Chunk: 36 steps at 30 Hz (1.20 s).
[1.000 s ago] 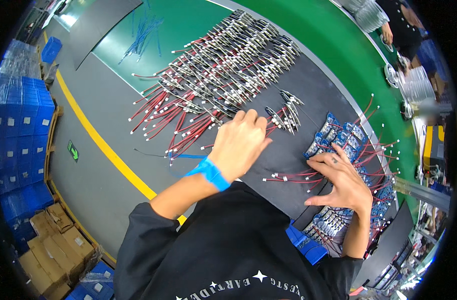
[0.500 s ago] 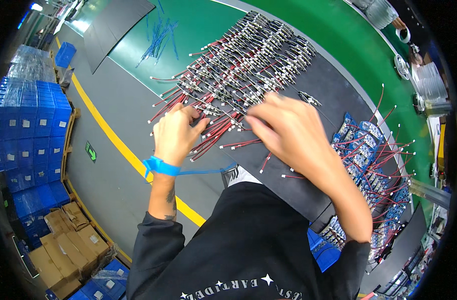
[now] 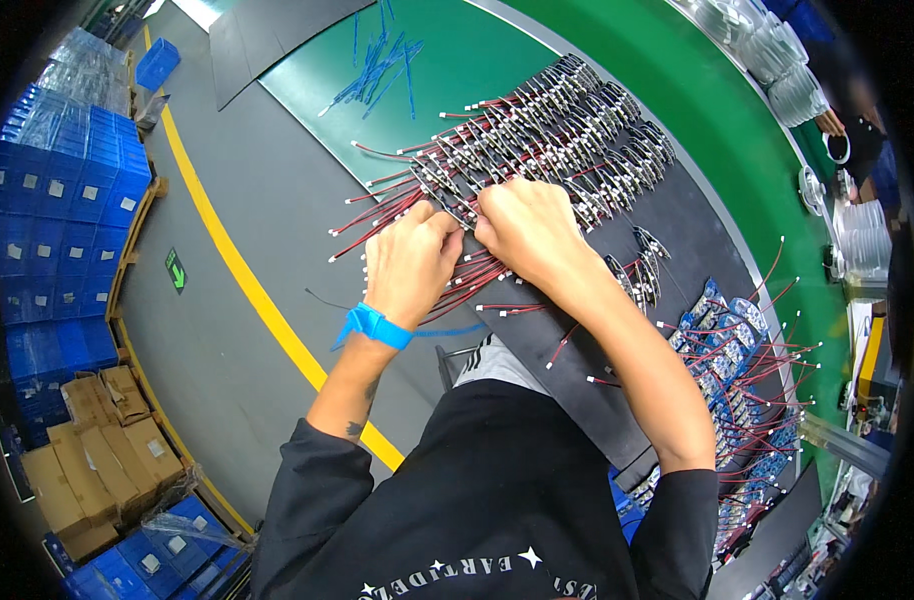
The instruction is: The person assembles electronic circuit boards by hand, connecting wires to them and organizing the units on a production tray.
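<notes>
My left hand (image 3: 409,258), with a blue wrist strap (image 3: 377,325) on its wrist, is closed in a pinch at the near edge of the rows of wire harnesses (image 3: 547,140). Close beside it, my right hand (image 3: 527,225) pinches too, knuckles up. A short piece of a wire harness (image 3: 467,213) shows between the two hands; the fingers cover most of it. The harnesses have black loops, white connectors and red leads (image 3: 477,285) that fan out toward me below the hands. A few separate harnesses (image 3: 642,270) lie right of my right forearm.
Blue circuit boards with red leads (image 3: 732,340) lie in rows on the right of the black mat (image 3: 607,390). Blue ties (image 3: 382,70) are scattered on the green table top. Stacked blue bins (image 3: 62,190) and cardboard boxes (image 3: 107,450) stand at left. White reels (image 3: 867,245) are at far right.
Both hands have come together over the near edge of the harness rows and closed their fingers. The view has shifted, so the table sits further right and lower.
</notes>
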Each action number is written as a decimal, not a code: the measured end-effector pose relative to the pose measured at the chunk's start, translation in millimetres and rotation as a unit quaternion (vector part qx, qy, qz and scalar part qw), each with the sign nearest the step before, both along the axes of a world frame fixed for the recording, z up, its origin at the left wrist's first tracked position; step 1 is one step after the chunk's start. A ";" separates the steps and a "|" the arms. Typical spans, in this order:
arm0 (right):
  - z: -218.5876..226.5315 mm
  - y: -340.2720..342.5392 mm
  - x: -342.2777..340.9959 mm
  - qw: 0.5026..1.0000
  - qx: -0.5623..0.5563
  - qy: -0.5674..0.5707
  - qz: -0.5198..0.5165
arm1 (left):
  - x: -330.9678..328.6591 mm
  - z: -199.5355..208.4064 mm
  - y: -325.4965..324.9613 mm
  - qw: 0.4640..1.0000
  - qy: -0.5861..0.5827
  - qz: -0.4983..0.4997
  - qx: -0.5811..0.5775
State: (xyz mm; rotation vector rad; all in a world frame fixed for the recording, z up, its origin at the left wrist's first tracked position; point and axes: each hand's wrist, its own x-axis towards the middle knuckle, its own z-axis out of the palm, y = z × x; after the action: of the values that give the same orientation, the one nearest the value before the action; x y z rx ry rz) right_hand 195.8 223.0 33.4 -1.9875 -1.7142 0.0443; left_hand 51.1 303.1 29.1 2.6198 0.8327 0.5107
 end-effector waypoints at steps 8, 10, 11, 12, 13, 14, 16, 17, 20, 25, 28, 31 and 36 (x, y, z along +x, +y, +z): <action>24.0 -12.6 11.3 0.998 -0.037 0.014 -0.052 | 4.6 0.9 7.9 0.999 -0.025 -0.019 -0.038; 43.4 -36.3 24.2 0.996 -0.044 0.022 -0.069 | 1.0 13.2 4.4 0.999 -0.007 -0.005 -0.049; 48.4 -47.6 26.7 0.996 -0.049 0.018 -0.071 | -3.3 16.8 2.0 0.998 0.010 0.014 -0.057; 48.4 -58.0 25.9 0.996 -0.050 0.018 -0.075 | -8.1 18.2 -0.5 0.998 -0.006 -0.003 -0.056; 48.2 -67.7 24.0 0.992 -0.104 0.037 -0.058 | -10.3 17.8 -6.4 0.998 -0.006 -0.007 -0.057; 47.8 -74.9 21.5 0.985 -0.158 0.056 -0.042 | -11.7 16.8 -13.2 0.997 -0.011 -0.023 -0.068; 36.1 -83.9 13.0 0.989 -0.137 0.034 -0.035 | -8.9 15.3 -25.7 0.995 -0.027 -0.072 -0.062; 34.0 -85.5 9.4 0.991 -0.124 0.025 -0.035 | -6.2 10.9 -32.2 0.996 -0.019 -0.075 -0.045; 34.2 -86.6 9.1 0.991 -0.096 0.063 -0.064 | 0.5 -4.5 -43.3 0.996 -0.010 -0.084 -0.030; 70.7 -101.0 23.8 0.979 -0.076 0.120 -0.145 | 12.3 -11.9 -47.2 0.996 -0.043 -0.081 -0.008; 78.3 -118.3 38.0 0.969 -0.079 0.142 -0.186 | 17.3 -11.3 -46.8 0.996 -0.048 -0.075 -0.018; 79.5 -136.8 62.2 0.960 -0.063 0.139 -0.236 | 12.7 -0.4 -44.0 0.995 -0.051 -0.070 -0.057; 59.7 -168.6 89.1 0.967 -0.147 0.036 -0.203 | 13.5 30.3 -71.5 0.981 -0.084 -0.130 -0.117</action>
State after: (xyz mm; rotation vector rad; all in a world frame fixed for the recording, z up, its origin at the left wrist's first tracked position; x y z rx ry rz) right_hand 284.9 54.4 93.1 -2.4873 -1.2840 0.2373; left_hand 64.6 231.6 59.4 2.3811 0.4570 0.5178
